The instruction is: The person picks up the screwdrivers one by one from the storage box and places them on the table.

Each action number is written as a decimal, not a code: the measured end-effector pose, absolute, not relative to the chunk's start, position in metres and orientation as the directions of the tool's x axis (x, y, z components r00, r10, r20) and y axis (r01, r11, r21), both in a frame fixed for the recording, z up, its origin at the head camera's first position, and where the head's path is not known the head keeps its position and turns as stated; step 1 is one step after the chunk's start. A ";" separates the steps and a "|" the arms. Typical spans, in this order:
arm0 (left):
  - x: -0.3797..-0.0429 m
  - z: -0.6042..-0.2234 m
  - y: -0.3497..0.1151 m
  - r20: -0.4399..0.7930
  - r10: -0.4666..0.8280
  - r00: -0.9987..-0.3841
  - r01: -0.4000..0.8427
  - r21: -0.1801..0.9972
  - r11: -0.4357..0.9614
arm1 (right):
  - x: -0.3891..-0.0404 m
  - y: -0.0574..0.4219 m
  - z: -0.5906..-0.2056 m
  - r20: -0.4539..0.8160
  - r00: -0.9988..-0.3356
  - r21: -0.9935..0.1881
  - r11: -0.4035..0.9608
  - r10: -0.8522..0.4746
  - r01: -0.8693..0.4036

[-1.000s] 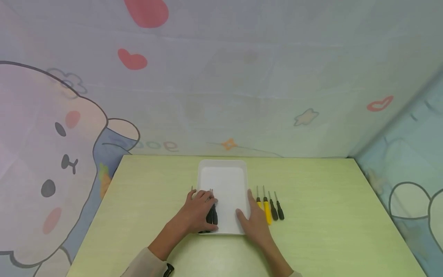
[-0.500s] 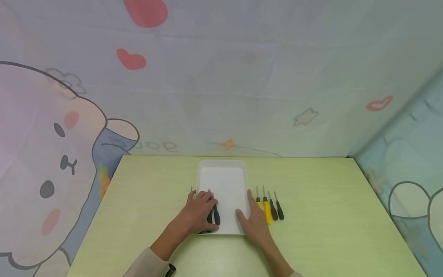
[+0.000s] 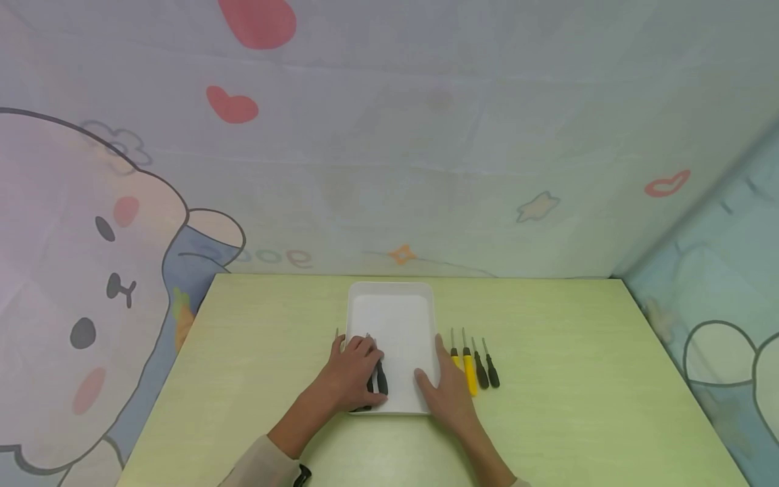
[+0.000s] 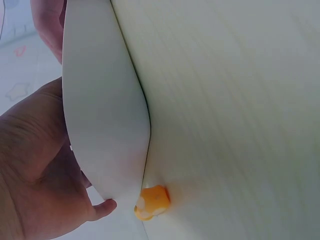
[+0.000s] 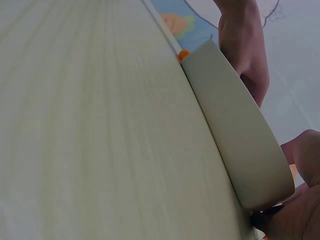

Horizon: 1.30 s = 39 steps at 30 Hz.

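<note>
Tray point(image 3: 398, 318) of smooth matt plastic, table point(image 3: 566, 358) with wood-like grain, backdrop point(image 3: 420, 128) of creased cloth, screwdrivers point(image 3: 469, 372) with metal shafts

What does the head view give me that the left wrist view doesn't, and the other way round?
Only the head view: the yellow-handled screwdrivers and black-handled screwdrivers on the table right of the white tray, and the black handles inside it by the left hand.

Only the left wrist view: an orange object beside the tray's outer wall; its full shape is hidden.

Both: the tray, the left hand, the table and the patterned backdrop.
</note>
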<state>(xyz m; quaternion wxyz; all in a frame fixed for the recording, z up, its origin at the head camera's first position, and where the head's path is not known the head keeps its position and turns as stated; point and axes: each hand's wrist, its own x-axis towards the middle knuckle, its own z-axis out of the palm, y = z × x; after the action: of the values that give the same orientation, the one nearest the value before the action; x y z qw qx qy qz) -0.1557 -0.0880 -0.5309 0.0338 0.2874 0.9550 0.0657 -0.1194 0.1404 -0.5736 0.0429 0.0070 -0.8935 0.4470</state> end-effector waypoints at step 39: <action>-0.156 -0.534 -0.086 0.022 0.612 -0.791 0.612 0.014 0.791 | -0.119 0.141 -0.574 0.075 -0.997 -0.798 0.602 0.031 -0.041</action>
<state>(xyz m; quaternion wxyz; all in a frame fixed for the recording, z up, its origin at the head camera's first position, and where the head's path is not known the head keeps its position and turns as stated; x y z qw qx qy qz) -0.1561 -0.0856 -0.5342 -0.0079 0.3233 0.9462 0.0103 -0.1192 0.1408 -0.5744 0.0407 0.0029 -0.8939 0.4464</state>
